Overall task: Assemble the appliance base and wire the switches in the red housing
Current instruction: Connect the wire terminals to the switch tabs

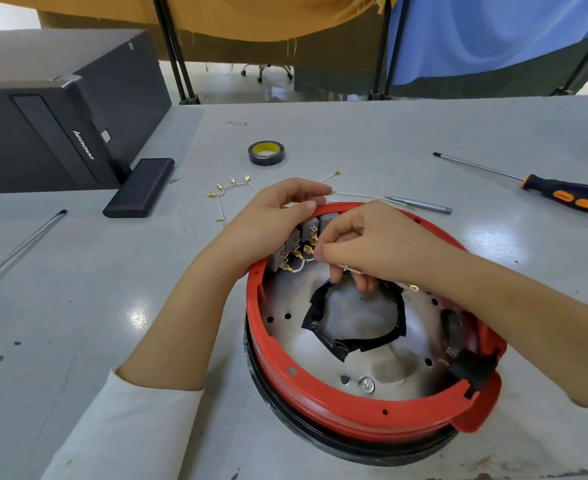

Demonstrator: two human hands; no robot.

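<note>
Red housing (351,407): right hand (372,247) pinches white wire (349,270).

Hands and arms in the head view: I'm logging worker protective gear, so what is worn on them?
Both hands are bare: no gloves, rings or watch show on the left hand or right hand. The left arm has a cream-white long sleeve pushed up the forearm. The right forearm is bare as far as the frame shows.
</note>
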